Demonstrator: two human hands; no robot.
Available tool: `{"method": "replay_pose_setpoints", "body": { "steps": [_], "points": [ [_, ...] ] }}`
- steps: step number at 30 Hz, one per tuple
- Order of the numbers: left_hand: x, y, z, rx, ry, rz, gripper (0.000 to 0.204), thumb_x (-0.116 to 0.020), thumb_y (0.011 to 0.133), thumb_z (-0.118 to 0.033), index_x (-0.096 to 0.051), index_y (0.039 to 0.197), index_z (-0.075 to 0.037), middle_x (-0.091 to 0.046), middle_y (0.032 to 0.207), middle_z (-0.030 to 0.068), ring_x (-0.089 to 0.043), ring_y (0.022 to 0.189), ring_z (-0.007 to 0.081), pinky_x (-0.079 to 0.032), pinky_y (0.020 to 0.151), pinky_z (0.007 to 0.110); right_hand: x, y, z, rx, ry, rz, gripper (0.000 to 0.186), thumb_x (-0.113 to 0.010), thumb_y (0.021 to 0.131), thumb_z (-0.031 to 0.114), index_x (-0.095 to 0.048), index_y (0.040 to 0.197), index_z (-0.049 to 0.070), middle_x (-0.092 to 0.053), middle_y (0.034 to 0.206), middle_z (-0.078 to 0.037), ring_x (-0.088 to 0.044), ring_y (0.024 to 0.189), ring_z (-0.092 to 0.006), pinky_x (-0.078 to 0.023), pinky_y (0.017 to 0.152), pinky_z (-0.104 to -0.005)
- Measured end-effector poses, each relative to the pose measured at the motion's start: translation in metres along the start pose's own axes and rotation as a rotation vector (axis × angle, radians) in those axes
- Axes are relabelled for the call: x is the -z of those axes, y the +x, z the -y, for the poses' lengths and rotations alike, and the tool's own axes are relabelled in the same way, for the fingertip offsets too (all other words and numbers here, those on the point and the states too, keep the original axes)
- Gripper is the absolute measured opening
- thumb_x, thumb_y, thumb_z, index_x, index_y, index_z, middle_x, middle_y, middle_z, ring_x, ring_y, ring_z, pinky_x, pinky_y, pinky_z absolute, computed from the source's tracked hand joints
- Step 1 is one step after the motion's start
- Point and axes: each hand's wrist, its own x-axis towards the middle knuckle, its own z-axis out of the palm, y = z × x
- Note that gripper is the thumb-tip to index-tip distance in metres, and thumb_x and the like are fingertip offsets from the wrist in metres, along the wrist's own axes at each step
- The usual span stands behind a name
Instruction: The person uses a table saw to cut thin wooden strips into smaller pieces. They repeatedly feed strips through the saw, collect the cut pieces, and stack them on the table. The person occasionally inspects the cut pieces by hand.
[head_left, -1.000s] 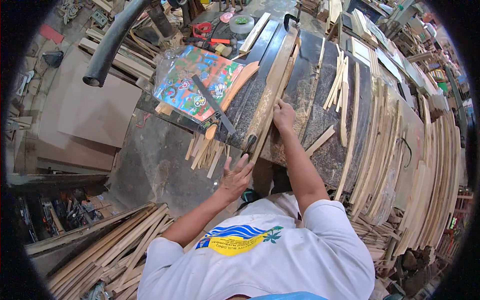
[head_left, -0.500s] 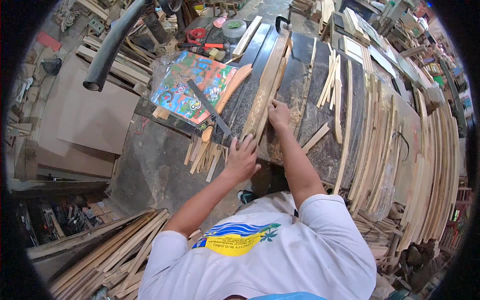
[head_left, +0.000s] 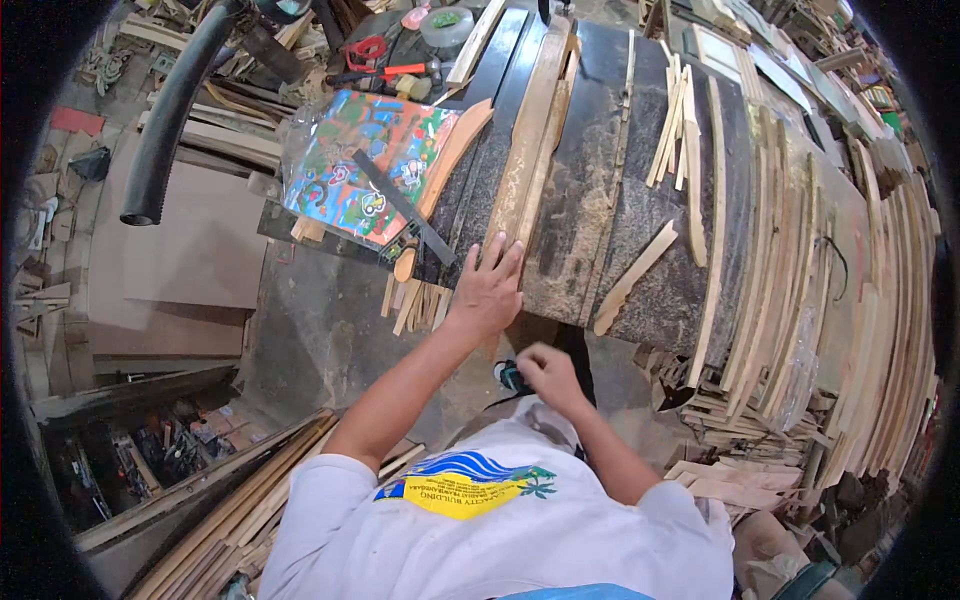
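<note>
My left hand (head_left: 487, 292) lies on the near end of a long brown board (head_left: 520, 165), fingers stretched out and pressing on its surface. The board lies lengthwise on a dark, dusty worktable (head_left: 580, 190). A narrower wooden strip (head_left: 545, 170) runs along the board's right side. My right hand (head_left: 550, 378) is off the table, close to my body, with its fingers curled in. Whether anything is inside those fingers is hidden. To the right on the table lies a short shaped wood piece (head_left: 636, 278).
Left of the board are a metal ruler (head_left: 400, 205), a colourful plastic-covered sheet (head_left: 365, 165) and a curved wood piece (head_left: 455, 155). Thin sticks (head_left: 672, 125) lie farther right, beside stacked long strips (head_left: 770, 260). A dark pipe (head_left: 180, 115) hangs at upper left. A clamp (head_left: 545, 10) stands at the far end.
My right hand has left the board and drawn back toward my body. My left hand stays at the board's near end, now flatter on it. The view has shifted slightly.
</note>
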Motion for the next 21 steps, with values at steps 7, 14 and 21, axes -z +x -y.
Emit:
{"method": "replay_pose_setpoints", "body": {
  "steps": [7, 14, 21],
  "points": [
    [-0.002, -0.001, 0.003, 0.011, 0.026, 0.019, 0.069, -0.076, 0.087, -0.034, -0.059, 0.144, 0.000, -0.043, 0.160, 0.0111, -0.035, 0.152, 0.0368, -0.036, 0.120, 0.056, -0.025, 0.088, -0.108, -0.122, -0.404, -0.317, 0.036, -0.061, 0.101, 0.029, -0.071, 0.120, -0.001, -0.069, 0.124, -0.025, -0.065, 0.113, -0.0436, -0.050, 0.101, -0.0496],
    [0.003, 0.004, 0.002, -0.025, 0.031, 0.013, 0.070, -0.077, 0.083, -0.031, -0.060, 0.142, 0.002, -0.046, 0.157, 0.0137, -0.038, 0.150, 0.0391, -0.040, 0.116, 0.056, -0.046, 0.165, -0.117, -0.204, -0.372, -0.432, 0.036, -0.061, 0.102, 0.028, -0.071, 0.121, 0.000, -0.069, 0.123, -0.024, -0.066, 0.111, -0.0403, -0.052, 0.099, -0.0478],
    [0.008, 0.006, -0.001, -0.015, 0.045, 0.076, 0.069, -0.075, 0.084, -0.031, -0.060, 0.141, 0.003, -0.046, 0.158, 0.0146, -0.037, 0.150, 0.0409, -0.039, 0.117, 0.056, -0.053, 0.179, -0.134, -0.273, -0.353, -0.470, 0.035, -0.061, 0.102, 0.027, -0.070, 0.122, 0.000, -0.069, 0.123, -0.022, -0.067, 0.109, -0.0371, -0.053, 0.097, -0.0460]
  ]
}}
